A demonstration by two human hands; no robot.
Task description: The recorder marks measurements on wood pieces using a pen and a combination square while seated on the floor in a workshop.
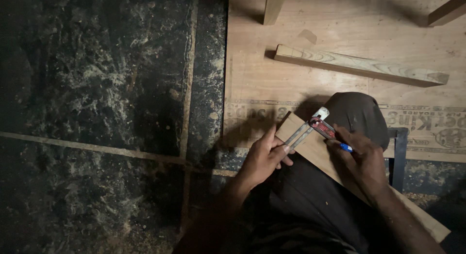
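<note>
Two hands working a metal square and a pen on a wooden strip lying across the person's lap.

The left hand [264, 157] is pinching the metal square [306, 129] flat against the wooden strip [315, 149] near its upper end; the right hand [361, 159] is gripping a blue-tipped pen [345, 147] on the strip beside it. A plywood sheet [272, 79] is lying beyond, bearing a loose batten [361, 65]; dark stone floor [97, 89] is spreading leftward.

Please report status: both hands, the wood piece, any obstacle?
Left hand pins metal square on wooden board. Right hand holds blue pen beside it. Board rests across knee. Nothing in the way.
</note>
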